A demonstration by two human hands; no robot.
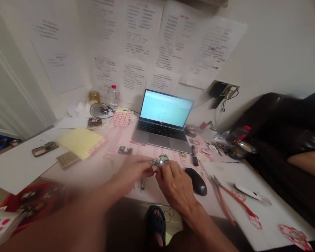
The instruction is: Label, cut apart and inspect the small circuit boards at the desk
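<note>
Both my hands meet over the front of the desk, just before the laptop [163, 119]. My left hand [132, 171] and my right hand [173, 182] each pinch a small green circuit board [160, 160] between their fingertips. The board carries a tiny bright spot and a bit of red at its lower edge. A black computer mouse [196, 181] lies just right of my right hand. A small metal piece [142, 183] lies on the desk under my hands.
Red-handled pliers [231, 199] and a white tool [248, 191] lie on paper at the right. A black marker [194, 155], another circuit board [45, 148], a yellow pad [80, 140], sticker sheets, a bottle [113, 95] and a can stand about. A red tray [28, 203] sits left.
</note>
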